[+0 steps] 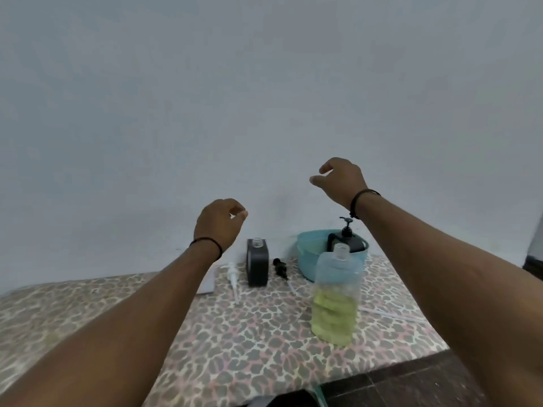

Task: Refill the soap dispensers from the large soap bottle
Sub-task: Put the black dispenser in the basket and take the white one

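Clear plastic soap bottle (336,292): uncapped, half full of yellow-green soap; probably heavy, slippery; hold mid-body.
Black dispenser (258,262): standing open-necked on the counter (258,342).
Left hand (219,223), right hand (342,180): hovering, each grip loosely curled, holding nothing.

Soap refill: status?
Left hand, right hand raised, empty. Large soap bottle uncapped, upright. Black dispenser open, pump beside it. Path unobstructed.

We are looking forward and down from head height, close over the table (235,333), facing the wall (264,83).
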